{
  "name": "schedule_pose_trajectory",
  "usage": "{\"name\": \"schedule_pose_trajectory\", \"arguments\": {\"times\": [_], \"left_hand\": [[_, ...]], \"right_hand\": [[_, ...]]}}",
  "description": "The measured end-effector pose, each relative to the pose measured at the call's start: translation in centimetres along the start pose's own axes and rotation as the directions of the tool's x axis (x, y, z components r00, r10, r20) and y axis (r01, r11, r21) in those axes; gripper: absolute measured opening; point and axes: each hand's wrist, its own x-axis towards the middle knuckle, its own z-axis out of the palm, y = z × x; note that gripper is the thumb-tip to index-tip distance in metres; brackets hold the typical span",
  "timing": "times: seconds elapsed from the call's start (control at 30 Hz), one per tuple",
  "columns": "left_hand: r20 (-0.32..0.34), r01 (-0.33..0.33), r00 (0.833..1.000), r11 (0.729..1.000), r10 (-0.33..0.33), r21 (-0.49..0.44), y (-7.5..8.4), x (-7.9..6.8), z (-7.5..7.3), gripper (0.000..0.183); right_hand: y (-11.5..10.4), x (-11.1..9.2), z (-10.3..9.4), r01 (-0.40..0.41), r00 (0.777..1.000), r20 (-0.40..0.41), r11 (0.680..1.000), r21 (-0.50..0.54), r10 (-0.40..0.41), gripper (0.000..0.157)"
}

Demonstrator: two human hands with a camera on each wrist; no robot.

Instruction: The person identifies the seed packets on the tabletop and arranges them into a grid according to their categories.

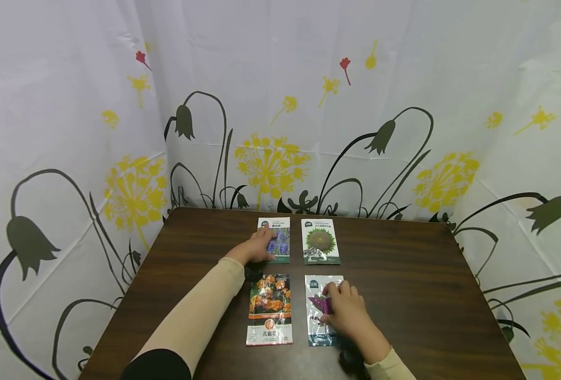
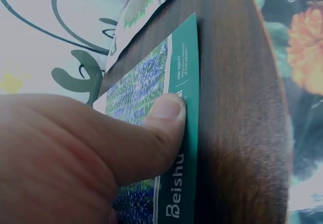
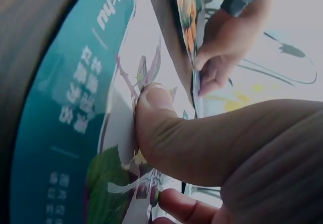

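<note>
My left hand (image 1: 258, 248) rests over the left side of a seed packet (image 1: 282, 245) with blue-purple flowers, at the back left of a group. In the left wrist view its thumb (image 2: 166, 118) lies across the green lower band. My right hand (image 1: 349, 311) touches the front right seed packet (image 1: 317, 340), printed with a purple plant and a teal band. Thumb and fingers rest on its face in the right wrist view, where the foil looks wrinkled near the thumb (image 3: 159, 118). Both packets lie on the table.
A packet with a round green-edged flower head (image 1: 320, 241) lies at the back right. An orange-flower seed packet (image 1: 269, 311) is at the front left, beside the left forearm. Behind the dark wooden table (image 1: 413, 295) hangs a flower-printed white curtain (image 1: 271, 68).
</note>
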Motion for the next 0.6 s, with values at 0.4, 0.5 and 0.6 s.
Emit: {"name": "schedule_pose_trajectory", "arguments": {"times": [0.4,0.5,0.6], "left_hand": [[-0.127,-0.018,0.992,0.999,0.021,0.026,1.1,-0.7,0.6,0.06],[-0.156,-0.012,0.987,0.994,0.028,0.108,1.5,-0.9,0.8,0.061],[-0.165,-0.007,0.986,0.986,0.035,0.169,1.8,-1.0,1.0,0.06]], "right_hand": [[-2.0,-0.2,0.9,0.073,0.995,-0.065,0.996,-0.046,-0.076,0.058],[-2.1,-0.3,0.9,0.083,0.994,-0.064,0.995,-0.053,-0.086,0.057],[-2.1,-0.4,1.1,0.102,0.992,-0.063,0.993,-0.058,-0.105,0.058]]}}
